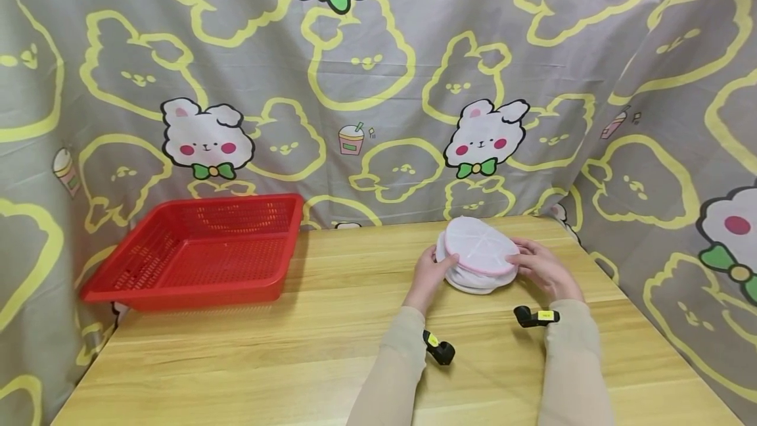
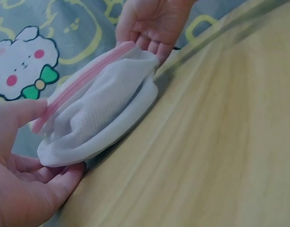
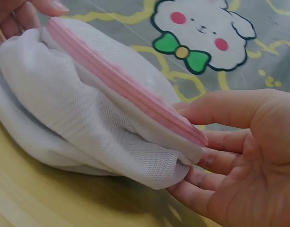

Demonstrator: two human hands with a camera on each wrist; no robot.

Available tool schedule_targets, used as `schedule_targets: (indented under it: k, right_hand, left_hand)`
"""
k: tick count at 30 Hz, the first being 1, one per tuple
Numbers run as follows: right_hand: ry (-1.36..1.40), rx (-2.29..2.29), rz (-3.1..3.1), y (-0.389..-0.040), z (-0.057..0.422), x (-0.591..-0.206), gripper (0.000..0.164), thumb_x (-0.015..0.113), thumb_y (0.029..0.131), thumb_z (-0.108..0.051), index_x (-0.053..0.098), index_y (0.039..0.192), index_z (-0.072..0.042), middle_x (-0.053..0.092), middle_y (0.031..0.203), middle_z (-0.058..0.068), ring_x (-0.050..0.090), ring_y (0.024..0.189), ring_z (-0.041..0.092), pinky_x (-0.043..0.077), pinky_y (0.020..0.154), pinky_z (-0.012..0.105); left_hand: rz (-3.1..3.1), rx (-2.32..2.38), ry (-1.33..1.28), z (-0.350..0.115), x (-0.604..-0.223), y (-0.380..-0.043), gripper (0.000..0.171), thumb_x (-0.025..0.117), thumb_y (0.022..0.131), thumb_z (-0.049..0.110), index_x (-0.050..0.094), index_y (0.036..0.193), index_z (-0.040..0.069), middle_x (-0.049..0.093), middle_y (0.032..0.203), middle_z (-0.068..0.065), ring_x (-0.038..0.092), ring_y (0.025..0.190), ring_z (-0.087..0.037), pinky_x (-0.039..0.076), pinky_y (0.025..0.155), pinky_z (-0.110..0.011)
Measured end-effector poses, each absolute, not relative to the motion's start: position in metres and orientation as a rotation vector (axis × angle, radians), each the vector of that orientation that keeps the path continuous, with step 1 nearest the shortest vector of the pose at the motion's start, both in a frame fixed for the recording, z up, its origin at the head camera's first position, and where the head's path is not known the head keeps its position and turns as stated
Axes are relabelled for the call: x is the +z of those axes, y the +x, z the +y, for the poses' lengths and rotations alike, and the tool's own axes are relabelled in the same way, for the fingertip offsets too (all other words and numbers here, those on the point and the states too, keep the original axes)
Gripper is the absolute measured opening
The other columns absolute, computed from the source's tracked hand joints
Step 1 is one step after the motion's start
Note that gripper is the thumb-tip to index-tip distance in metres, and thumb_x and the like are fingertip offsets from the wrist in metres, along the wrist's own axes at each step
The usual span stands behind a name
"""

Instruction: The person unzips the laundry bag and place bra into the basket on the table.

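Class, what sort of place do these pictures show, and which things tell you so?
Probably an indoor work nook, perhaps set up for filming: a cartoon-print curtain hangs behind and beside a wood-grain table, and the person wears black wrist cameras.

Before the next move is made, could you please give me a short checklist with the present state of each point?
1. Left hand gripping the white mesh laundry bag: ok, it holds the left side.
2. Right hand gripping the opposite side: ok.
3. Mesh smooth and flat: not ok, the lower fabric is slumped in folds.
4. Pink zipper closed all the way round: cannot tell, only part of its length shows.
5. Bag's underside off the wooden table: cannot tell, contact is unclear.
6. Red plastic basket upright with its top open: ok, it stands apart from the bag, to the left.
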State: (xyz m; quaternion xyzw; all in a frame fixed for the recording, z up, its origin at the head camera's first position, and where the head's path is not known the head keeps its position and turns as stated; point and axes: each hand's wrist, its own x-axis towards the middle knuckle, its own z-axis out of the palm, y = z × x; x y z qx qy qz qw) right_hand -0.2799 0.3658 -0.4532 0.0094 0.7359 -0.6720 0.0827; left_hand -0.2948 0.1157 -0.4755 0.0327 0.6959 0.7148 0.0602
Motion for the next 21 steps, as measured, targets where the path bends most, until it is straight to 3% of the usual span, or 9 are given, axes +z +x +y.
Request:
schedule_targets:
  k: [7,21]
  right_hand:
    - [0.055,-1.939,2.253,-0.288,0.348,-0.453,0.076,0.062,0.092,-0.005,0.016,0.15,0.008,0.029,0.149,0.029,0.056,0.095,-0.004,0.051,0.086,0.017]
    - [0.001,-1.837,2.304,-0.3,0.307,-0.451,0.075,0.062,0.091,-0.009,0.018,0.148,0.009,0.029,0.15,0.032,0.054,0.105,0.009,0.049,0.087,0.017]
  left_hand:
    - [2.096,2.184,0.082,0.102,-0.475,-0.301,0.055,0.072,0.086,0.021,0.053,0.132,-0.002,0.066,0.12,-0.015,0.064,0.105,-0.017,0.053,0.094,-0.031]
    - [2.116,2.2,-0.067,0.071,-0.472,-0.309,0.062,0.071,0.085,0.018,0.047,0.138,-0.005,0.061,0.127,-0.02,0.061,0.113,-0.025,0.05,0.1,-0.035]
